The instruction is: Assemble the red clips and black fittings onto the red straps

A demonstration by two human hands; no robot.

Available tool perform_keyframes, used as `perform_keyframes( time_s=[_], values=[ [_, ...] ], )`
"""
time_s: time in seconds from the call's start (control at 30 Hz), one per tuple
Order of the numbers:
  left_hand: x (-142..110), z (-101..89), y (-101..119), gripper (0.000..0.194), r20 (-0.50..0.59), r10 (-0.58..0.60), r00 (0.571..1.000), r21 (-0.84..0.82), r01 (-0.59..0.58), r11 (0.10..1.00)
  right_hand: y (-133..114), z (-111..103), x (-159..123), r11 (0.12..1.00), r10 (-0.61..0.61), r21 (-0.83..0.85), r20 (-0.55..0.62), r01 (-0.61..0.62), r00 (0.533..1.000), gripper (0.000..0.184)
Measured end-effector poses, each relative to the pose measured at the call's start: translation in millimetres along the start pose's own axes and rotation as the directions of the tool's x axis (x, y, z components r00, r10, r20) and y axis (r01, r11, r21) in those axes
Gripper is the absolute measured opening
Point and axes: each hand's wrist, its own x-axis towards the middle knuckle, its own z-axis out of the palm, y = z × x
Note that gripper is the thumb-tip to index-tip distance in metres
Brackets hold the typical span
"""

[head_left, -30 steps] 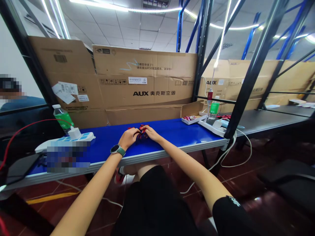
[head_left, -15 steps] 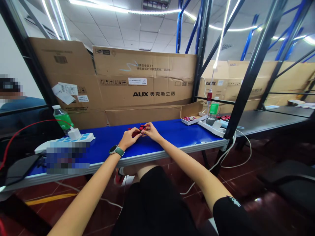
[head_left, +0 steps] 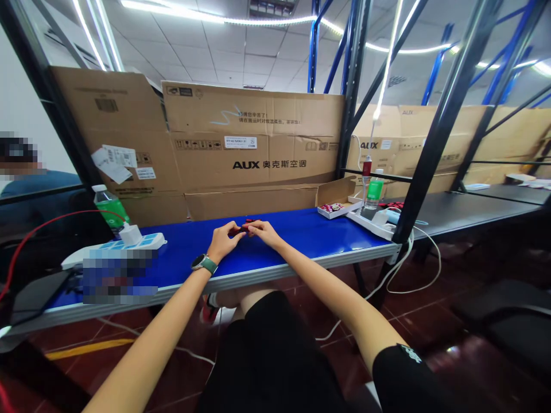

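Observation:
Both hands meet over the blue tabletop [head_left: 297, 238]. My left hand [head_left: 222, 241], with a green-strapped watch [head_left: 204, 263] on its wrist, pinches a small dark red and black piece [head_left: 242, 230]. Fingers of my right hand [head_left: 266, 233] close on the right end of that same piece. What kind of thing it is cannot be made out, as the fingers cover much of it. Just behind the fingertips shows a bit of red [head_left: 251, 221], and whether it belongs to the piece is unclear.
To the right stands an open box [head_left: 333, 211] of small red-and-white items, near a bottle [head_left: 373, 192] and a power strip [head_left: 374, 226]. At left are another bottle [head_left: 107, 206], a power strip [head_left: 152, 241] and a seated person [head_left: 51, 195]. Cardboard [head_left: 258, 149] walls the back.
My right fingers have come down slightly and lie flatter against the piece. The piece sits lower and shows less red; my left hand has barely shifted.

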Motion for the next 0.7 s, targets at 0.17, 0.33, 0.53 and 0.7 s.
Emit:
perform_keyframes(
  time_s=[0.17, 0.33, 0.53, 0.7],
  values=[
    [-0.1, -0.4, -0.9, 0.019, 0.022, 0.006, 1.0, -0.006, -0.006, 1.0, -6.8, 2.8, -3.2, 1.0, -0.02, 0.012, -0.048, 0.02, 0.999, 0.042],
    [-0.3, -2.5, 1.2, 0.022, 0.058, 0.045, 0.997, -0.033, -0.043, 0.999, -13.8, 2.2, -6.0, 1.0, -0.024, 0.007, -0.075, 0.024, 0.997, 0.039],
    [-1.7, -4.9, 3.1, 0.023, 0.085, 0.083, 0.993, -0.014, -0.082, 0.997, -16.6, 0.2, -8.2, 0.993, -0.032, -0.118, -0.109, 0.019, 0.994, 0.036],
    [-1.6, -7.5, 3.8, 0.017, 0.101, 0.12, 0.988, 0.0, -0.12, 0.993, -17.3, 1.3, -9.7, 0.97, -0.11, -0.228, -0.086, 0.087, 0.99, 0.028]
  ],
)
